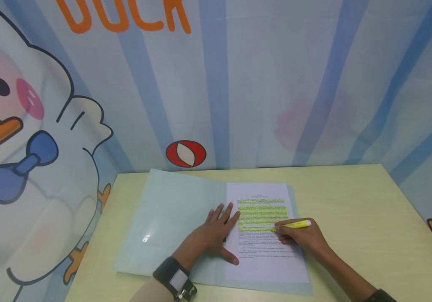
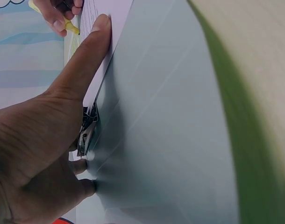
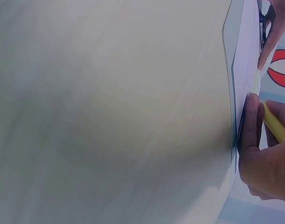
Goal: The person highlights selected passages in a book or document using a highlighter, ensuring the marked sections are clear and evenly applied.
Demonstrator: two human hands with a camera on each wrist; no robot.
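A printed sheet (image 1: 265, 270) lies in the right half of an opened pale folder (image 1: 178, 193). Its upper paragraphs carry yellow highlighting; the lower lines are plain. My right hand (image 1: 304, 239) pinches a yellow highlighter (image 1: 297, 225), the tip down at a text line in the middle of the page. Spread across the folder's spine, my left hand (image 1: 216, 233) rests with its fingertips and thumb on the sheet's left edge. Partly behind that hand, a metal clip (image 2: 88, 128) at the spine shows in the left wrist view.
The folder lies on a light wooden table (image 1: 355, 209), whose surface extends to both sides. Behind it hangs a blue-striped cloth backdrop (image 1: 246, 84) with duck drawings. A dark band with a small device (image 1: 174, 277) is strapped on the left wrist.
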